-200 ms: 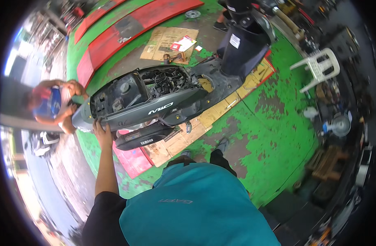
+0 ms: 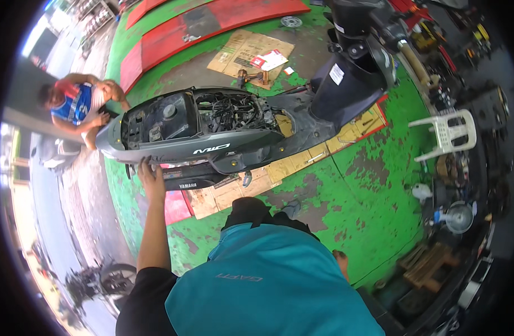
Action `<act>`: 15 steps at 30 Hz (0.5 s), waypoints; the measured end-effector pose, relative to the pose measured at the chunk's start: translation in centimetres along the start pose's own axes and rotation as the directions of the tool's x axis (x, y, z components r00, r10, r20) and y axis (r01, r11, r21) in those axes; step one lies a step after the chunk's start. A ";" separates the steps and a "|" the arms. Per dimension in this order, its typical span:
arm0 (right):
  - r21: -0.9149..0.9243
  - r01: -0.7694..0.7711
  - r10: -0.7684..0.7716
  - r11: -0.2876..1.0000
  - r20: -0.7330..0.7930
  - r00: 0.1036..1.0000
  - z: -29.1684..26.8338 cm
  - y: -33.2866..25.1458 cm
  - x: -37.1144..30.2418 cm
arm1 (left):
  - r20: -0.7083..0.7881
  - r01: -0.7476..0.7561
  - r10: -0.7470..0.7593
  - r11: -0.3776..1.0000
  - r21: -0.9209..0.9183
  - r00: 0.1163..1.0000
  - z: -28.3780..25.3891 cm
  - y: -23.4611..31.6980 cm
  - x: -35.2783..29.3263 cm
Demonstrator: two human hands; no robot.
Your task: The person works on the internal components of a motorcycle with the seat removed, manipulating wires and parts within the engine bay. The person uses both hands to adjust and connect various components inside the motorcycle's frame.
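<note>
A partly stripped dark grey scooter [image 2: 173, 148] stands across the view, its seat off and wiring [image 2: 231, 112] exposed in the middle. My left hand [image 2: 150, 176] reaches up to the lower edge of its rear side panel, fingers apart and fingertips touching there. Beside that hand, a black engine-side cover [image 2: 192, 178] sits below the panel. At the right of my teal shirt [image 2: 268, 280], a small part of my right hand [image 2: 340, 261] shows, low and away from the scooter. Its fingers are mostly hidden.
A person [image 2: 77, 106] in a blue top crouches at the scooter's rear. Flattened cardboard [image 2: 234, 53] with a power tool [image 2: 251, 77] lies beyond it. Wooden boards [image 2: 268, 176] are under the scooter. A white plastic chair [image 2: 450, 134] and a fan [image 2: 458, 217] stand right.
The view has shifted, so the scooter appears further right at its front. My left fingertips now lie lower, at the panel's bottom edge. Part of my right hand has come into view.
</note>
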State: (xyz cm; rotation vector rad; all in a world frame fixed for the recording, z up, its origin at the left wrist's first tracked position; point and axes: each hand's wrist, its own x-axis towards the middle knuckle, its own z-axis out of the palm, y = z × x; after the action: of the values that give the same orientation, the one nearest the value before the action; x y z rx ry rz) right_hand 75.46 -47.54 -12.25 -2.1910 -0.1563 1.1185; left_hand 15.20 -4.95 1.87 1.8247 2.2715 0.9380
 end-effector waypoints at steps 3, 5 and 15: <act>-0.089 0.077 -0.069 0.993 0.086 0.994 -3.2 -7.7 8.8 | 0.021 -0.020 0.021 0.998 -0.056 1.000 2.0 4.2 -4.0; -0.159 0.173 -0.154 0.972 0.126 0.980 -3.0 -14.4 13.3 | 0.055 -0.015 0.019 0.998 -0.066 0.998 3.8 7.5 -5.3; -0.197 0.562 -0.367 0.803 0.579 0.728 19.6 -39.2 14.6 | 0.355 -0.057 0.134 0.974 -0.220 0.925 20.4 19.6 8.4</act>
State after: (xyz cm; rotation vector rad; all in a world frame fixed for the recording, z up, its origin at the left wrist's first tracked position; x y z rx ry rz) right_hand 76.98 -1.78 -6.44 -1.9003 -1.1892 1.4163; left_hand 38.26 13.00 -2.25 1.8502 1.8074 0.7332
